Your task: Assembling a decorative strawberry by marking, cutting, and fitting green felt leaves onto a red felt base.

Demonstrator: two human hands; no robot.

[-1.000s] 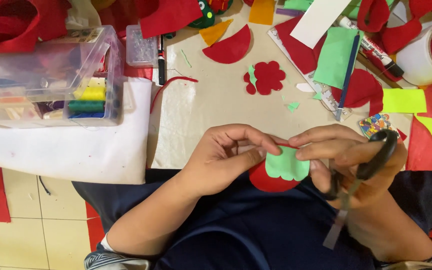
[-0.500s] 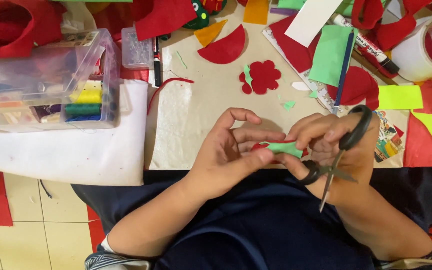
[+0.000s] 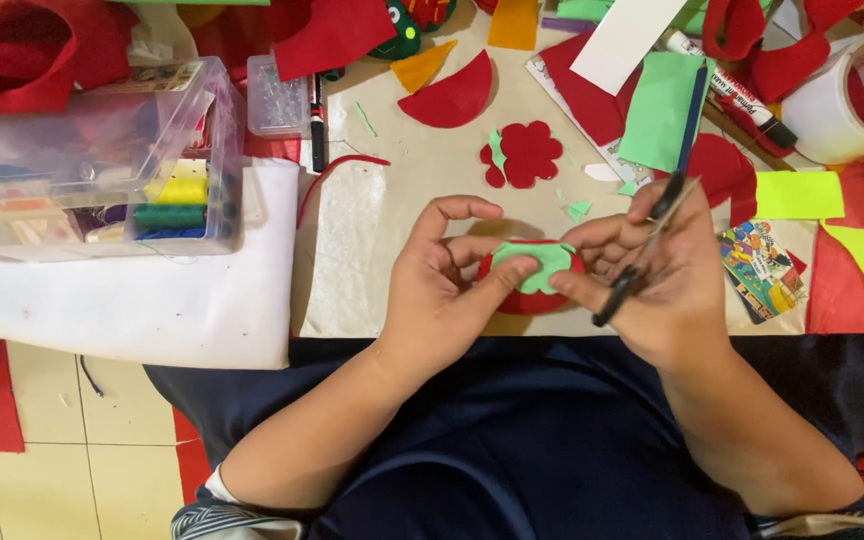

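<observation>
Here, items run left to right.
Storage: clear plastic box [image 3: 102, 160] with thread spools on white cloth [image 3: 152, 300], well left of both hands.
Left hand [image 3: 442, 290]: thumb and fingers closed on the left edge of the green felt piece [image 3: 537, 262].
Felt: green felt piece lies on the red felt circle [image 3: 527, 298], on the table's near edge, between both hands.
Flower: red felt flower [image 3: 530, 153] lies above the hands.
Right hand [image 3: 662, 275]: fingertips pinch the felt's right edge; black-handled scissors [image 3: 647, 245] sit in this hand, blades shut.
Far right: white tape roll [image 3: 852, 100].
</observation>
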